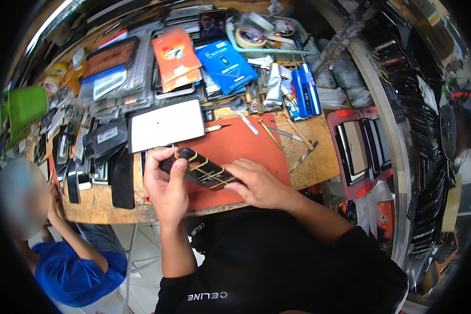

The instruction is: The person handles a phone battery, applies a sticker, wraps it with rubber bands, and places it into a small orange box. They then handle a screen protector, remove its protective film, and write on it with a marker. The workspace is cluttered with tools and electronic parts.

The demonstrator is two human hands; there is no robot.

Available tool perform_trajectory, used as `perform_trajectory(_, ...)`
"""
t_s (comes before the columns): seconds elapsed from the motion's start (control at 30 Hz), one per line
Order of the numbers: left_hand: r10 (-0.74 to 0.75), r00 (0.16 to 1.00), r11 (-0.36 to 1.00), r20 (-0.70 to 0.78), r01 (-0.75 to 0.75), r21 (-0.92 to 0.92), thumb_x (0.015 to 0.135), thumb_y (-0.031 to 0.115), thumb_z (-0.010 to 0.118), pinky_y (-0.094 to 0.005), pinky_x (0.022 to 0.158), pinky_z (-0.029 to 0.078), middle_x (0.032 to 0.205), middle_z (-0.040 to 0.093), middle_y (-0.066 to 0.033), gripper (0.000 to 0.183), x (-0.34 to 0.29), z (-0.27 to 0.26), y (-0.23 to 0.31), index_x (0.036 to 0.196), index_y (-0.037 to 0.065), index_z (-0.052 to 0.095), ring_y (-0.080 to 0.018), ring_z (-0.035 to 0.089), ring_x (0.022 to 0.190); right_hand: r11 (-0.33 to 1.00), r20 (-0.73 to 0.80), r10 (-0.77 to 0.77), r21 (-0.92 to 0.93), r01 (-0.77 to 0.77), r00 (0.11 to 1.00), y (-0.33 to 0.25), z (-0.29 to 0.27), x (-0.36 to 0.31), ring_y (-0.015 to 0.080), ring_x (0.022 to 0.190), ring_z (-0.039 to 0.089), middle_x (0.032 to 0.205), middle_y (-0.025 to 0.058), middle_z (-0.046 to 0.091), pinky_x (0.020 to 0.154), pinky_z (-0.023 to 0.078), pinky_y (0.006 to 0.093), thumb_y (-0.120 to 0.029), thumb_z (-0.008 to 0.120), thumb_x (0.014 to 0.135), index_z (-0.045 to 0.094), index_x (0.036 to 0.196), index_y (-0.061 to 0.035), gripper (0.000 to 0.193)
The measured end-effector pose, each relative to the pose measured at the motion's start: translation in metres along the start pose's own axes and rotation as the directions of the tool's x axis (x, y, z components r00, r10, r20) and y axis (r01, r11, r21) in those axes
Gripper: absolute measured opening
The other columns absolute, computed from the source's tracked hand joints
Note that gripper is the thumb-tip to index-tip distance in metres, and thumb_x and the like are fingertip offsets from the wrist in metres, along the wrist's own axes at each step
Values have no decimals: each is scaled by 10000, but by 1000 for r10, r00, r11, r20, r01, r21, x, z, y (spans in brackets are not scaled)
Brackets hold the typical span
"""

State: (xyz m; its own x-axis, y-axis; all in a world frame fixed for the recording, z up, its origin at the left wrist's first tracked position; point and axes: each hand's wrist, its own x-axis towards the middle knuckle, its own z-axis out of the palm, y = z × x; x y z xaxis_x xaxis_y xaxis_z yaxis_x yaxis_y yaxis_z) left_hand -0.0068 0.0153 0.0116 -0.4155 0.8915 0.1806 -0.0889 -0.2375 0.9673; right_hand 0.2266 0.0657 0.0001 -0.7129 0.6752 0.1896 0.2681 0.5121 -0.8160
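A dark smartphone [208,174] with yellow rubber bands stretched around it is held up over the red work mat [235,138]. My left hand [166,175] grips its left end, thumb pressed on the near side. At the other end, my right hand [252,181] has its fingers closed on the phone's edge and bands. Just beyond my left hand lies a white rectangular pad [167,125]. A thin pen-like tool [214,128] rests at the pad's right corner. Tweezers and slim tools, among them a brass-coloured one [269,135], lie to the right on the mat.
Orange [175,57] and blue packets [226,65] lie at the back, near a tray of tape rolls [272,49]. Phones and parts crowd the left. A red bin [348,152] holds flat panels at right. A person in a blue shirt [78,272] sits at lower left.
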Motion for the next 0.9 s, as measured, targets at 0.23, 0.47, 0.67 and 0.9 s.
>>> perform_trajectory(0.23,84,992,983,93,-98,153,1014,4,730,-256,898,513,1091,580,-63,177,-3,24,34,1142,-5,607,-119,624,986,981,-16,-142,-137,138,990,1,-29,5,337,942,639,1029,156,645,866,539,436,-101,731,989,644,1370,36,414)
perform_trajectory(0.47,153,945,881,289,-264,393,903,-24,807,-312,814,512,990,647,-116,213,-2,46,39,1018,-8,629,-196,636,896,731,-550,257,-428,-532,795,77,-117,74,403,923,762,1139,254,751,776,605,483,-254,798,941,577,1417,43,603)
perform_trajectory(0.67,200,961,941,190,-242,237,1027,61,700,-352,916,523,1060,654,-150,114,-4,43,23,1048,-7,611,-231,648,995,738,-615,65,-501,-453,786,100,-160,123,458,988,749,1092,265,753,882,603,528,-194,786,831,577,1448,-16,676)
perform_trajectory(0.9,299,918,894,261,-365,260,937,-9,726,-370,831,519,944,653,-139,127,-1,33,23,945,6,601,-250,640,888,935,-575,37,-268,-231,817,104,-230,157,205,819,737,919,140,786,783,582,379,-231,881,861,768,1058,-13,315)
